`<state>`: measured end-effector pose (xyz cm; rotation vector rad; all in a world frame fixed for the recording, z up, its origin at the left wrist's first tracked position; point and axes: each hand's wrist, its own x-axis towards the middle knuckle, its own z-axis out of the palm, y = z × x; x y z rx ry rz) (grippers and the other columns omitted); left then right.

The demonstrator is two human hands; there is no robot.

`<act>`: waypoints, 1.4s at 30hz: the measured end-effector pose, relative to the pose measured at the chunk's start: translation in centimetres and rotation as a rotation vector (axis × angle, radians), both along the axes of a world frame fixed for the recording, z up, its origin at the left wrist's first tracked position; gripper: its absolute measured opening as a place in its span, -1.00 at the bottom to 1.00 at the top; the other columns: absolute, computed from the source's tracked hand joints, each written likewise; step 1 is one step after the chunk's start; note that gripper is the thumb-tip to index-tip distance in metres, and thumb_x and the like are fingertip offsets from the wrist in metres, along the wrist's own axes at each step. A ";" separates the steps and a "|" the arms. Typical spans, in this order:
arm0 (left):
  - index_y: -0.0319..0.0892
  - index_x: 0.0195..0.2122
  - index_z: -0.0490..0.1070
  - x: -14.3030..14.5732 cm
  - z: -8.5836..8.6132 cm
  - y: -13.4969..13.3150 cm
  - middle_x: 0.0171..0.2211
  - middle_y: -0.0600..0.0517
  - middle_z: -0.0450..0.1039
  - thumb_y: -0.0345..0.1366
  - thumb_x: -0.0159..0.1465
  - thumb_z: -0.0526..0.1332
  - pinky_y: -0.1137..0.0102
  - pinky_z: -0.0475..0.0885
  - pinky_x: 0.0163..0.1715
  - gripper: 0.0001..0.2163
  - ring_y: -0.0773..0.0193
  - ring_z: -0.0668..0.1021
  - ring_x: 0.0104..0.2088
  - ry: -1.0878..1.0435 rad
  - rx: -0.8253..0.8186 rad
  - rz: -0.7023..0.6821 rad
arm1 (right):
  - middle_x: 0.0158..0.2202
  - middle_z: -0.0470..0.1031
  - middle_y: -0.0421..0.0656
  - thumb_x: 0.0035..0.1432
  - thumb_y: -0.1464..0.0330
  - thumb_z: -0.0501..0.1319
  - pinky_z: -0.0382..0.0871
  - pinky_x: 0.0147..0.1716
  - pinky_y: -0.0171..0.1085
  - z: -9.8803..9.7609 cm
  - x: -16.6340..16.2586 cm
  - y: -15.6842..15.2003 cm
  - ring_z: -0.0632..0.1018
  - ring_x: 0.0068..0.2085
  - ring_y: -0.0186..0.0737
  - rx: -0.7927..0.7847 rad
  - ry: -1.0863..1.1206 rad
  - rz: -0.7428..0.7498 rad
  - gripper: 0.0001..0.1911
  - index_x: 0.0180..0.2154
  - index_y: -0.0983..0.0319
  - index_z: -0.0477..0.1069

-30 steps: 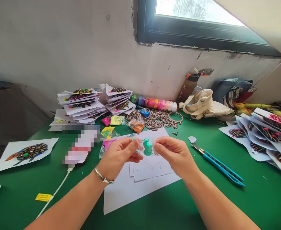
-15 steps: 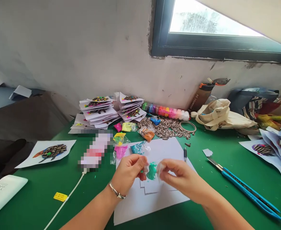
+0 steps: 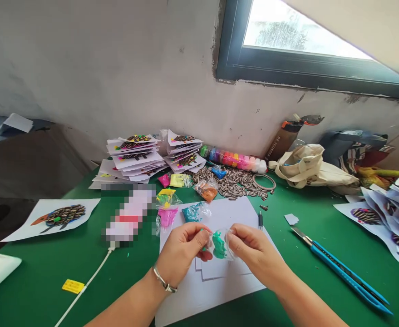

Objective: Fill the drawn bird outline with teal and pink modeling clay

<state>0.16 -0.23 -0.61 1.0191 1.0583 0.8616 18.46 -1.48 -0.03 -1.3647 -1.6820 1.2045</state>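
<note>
Both my hands hold a small clear plastic bag of green clay (image 3: 219, 245) between them, just above white paper sheets (image 3: 231, 213) on the green table (image 3: 42, 268). My left hand (image 3: 183, 252), with a bracelet on the wrist, pinches the bag's left edge. My right hand (image 3: 253, 252) pinches its right edge. Other small bags of coloured clay (image 3: 172, 200) lie just beyond the sheets.
Stacks of seed-decorated paper cards (image 3: 141, 154) and a heap of sunflower seeds (image 3: 240, 181) lie near the wall. A blue utility knife (image 3: 342, 268) lies at right, a pen (image 3: 260, 220) by the sheets, a cloth bag (image 3: 308, 168) behind. A white cable (image 3: 83, 288) runs at left.
The view has shifted to the left and down a little. My hands have kept hold of the green clay bag and drawn slightly nearer to me over the paper.
</note>
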 end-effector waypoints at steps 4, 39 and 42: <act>-0.24 -0.52 0.37 -0.5 0.2 0.2 -0.64 0.13 0.31 0.02 0.09 0.27 0.50 0.29 -0.64 -0.63 0.43 0.38 -0.69 0.105 0.101 0.044 | -0.55 0.26 -0.28 0.14 0.35 0.14 0.17 -0.42 -0.37 0.3 -0.2 -0.1 0.28 -0.44 -0.37 -0.015 0.007 0.078 -0.76 -0.55 0.25 0.27; -0.24 -0.44 0.43 0.0 0.7 -0.4 -0.61 0.10 0.36 -0.02 0.12 0.29 0.47 0.36 -0.54 -0.67 0.38 0.42 -0.58 0.015 0.133 -0.012 | -0.26 0.55 -0.13 0.13 0.38 0.23 0.38 -0.22 -0.25 -1.3 -1.4 -0.6 0.51 -0.24 -0.22 0.425 -0.008 0.102 -0.78 -0.13 0.17 0.43; -0.24 -0.44 0.41 -0.1 0.7 -0.2 -0.58 0.08 0.39 -0.01 0.09 0.31 0.44 0.39 -0.55 -0.66 0.33 0.48 -0.59 -0.064 0.047 0.003 | -0.17 0.54 -0.09 0.18 0.34 0.18 0.40 -0.15 -0.21 -1.2 -0.9 -0.2 0.52 -0.18 -0.19 0.349 0.061 0.115 -0.71 -0.04 0.18 0.41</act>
